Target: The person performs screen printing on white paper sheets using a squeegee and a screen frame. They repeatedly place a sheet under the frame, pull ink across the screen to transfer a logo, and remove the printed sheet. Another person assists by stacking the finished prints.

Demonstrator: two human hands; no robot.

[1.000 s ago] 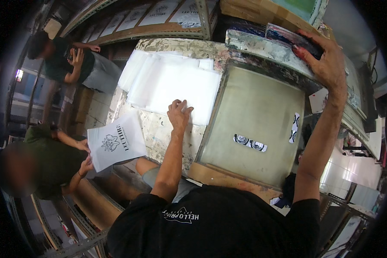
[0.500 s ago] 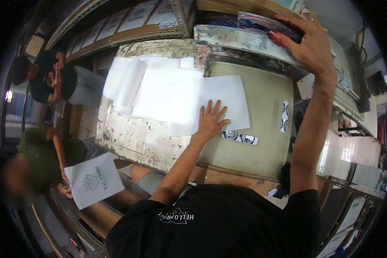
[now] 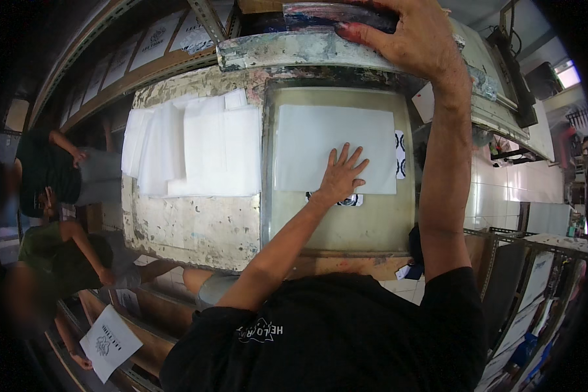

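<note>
My left hand (image 3: 341,175) lies flat with spread fingers on a white fabric-like sheet (image 3: 313,147). That sheet rests squarely on a greenish flat board (image 3: 346,230). Patterned black-and-white strips show beside it, one at its right edge (image 3: 400,155) and one partly under my left wrist. At the top, my right hand (image 3: 415,42) is closed, thumb against fingers, on what looks like an ink-stained squeegee (image 3: 326,16), over a raised, paint-smeared screen frame (image 3: 294,51). Its thumb is stained red, and the picture's edge cuts off part of its fingers.
Left of the board, a stack of white sheets (image 3: 219,150) lies on a paint-worn table (image 3: 196,228). Racks with printed sheets (image 3: 153,42) stand at upper left. Two people are at left; one holds a printed sheet (image 3: 110,343). More racking (image 3: 536,261) stands at right.
The white sheet has moved right, off the stack's edge, and now lies straight on the board with my left hand on it. My right hand keeps its hold above. The view has shifted.
</note>
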